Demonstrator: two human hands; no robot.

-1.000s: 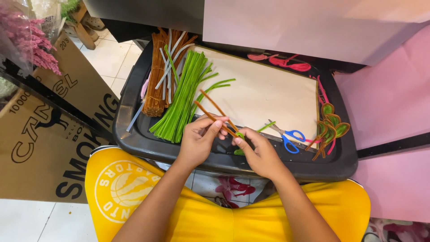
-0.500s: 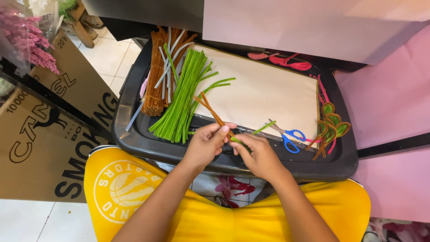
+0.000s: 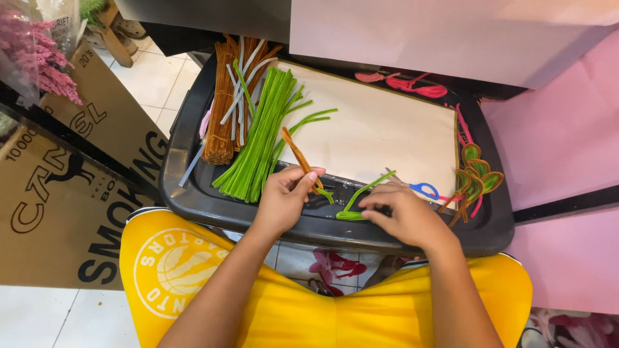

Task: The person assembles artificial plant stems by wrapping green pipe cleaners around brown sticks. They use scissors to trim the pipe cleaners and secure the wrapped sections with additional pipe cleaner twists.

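Observation:
My left hand point(image 3: 285, 196) pinches a brown pipe cleaner point(image 3: 297, 152) that sticks up and away over the black tray point(image 3: 193, 193), with a short green piece at its lower end. My right hand point(image 3: 403, 216) rests on the tray's near rim, its fingers on a looped green pipe cleaner point(image 3: 364, 196). A bundle of green pipe cleaners point(image 3: 258, 138) lies just left of my left hand, beside a brown bundle point(image 3: 222, 109). A cream sheet point(image 3: 380, 132) covers the middle of the tray.
Blue-handled scissors point(image 3: 422, 189) lie right of my right hand. Finished green, brown and pink looped shapes point(image 3: 476, 175) sit at the tray's right edge, pink ones point(image 3: 403, 82) at the back. Cardboard boxes point(image 3: 64, 187) stand to the left, pink panels point(image 3: 567, 135) to the right.
My hands have come apart. The left one kept the brown pipe cleaner, while the right one moved right and down onto the looped green piece at the tray's rim.

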